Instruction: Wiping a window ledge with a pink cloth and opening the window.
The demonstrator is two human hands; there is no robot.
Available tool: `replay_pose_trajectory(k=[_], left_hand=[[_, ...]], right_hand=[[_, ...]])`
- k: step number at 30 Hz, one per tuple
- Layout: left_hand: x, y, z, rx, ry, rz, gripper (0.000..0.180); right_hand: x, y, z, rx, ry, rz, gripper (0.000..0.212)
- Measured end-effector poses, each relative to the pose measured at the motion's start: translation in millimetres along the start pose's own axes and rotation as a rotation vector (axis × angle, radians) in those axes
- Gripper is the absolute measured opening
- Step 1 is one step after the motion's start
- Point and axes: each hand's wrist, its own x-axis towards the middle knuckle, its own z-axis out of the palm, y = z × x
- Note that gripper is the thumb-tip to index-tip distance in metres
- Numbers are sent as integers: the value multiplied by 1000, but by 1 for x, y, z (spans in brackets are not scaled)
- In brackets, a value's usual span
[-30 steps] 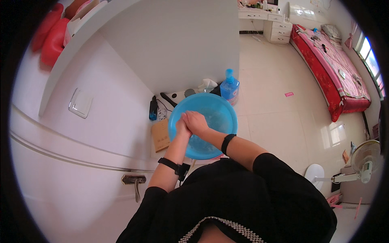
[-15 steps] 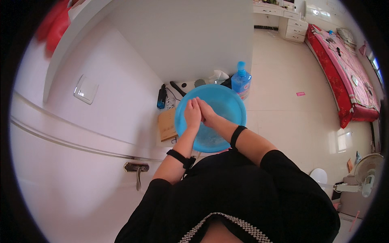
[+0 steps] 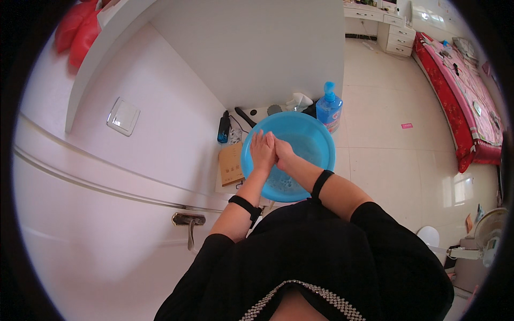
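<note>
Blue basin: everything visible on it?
Round, light-blue basin, plastic by its look, with a smooth rim. It sits upright, holding water with bubbles on the near side. The left hand and right hand, pressed together, are over its left part; whether they touch it is unclear. A bottle stands by its far-right rim. Its underside is hidden.

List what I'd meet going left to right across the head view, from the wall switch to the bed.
Wall switch, door handle, brown package, left hand, right hand, blue pump bottle, pink card, bed.
</note>
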Motion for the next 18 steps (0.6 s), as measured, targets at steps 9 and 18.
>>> replay_pose_trajectory(k=[9, 18], left_hand=[[8, 11, -18, -184, -464, -316, 59], [4, 103, -60, -701, -899, -800, 76]], right_hand=[[31, 11, -16, -213, 117, -71, 38], [55, -5, -69, -1641, 214, -598, 33]])
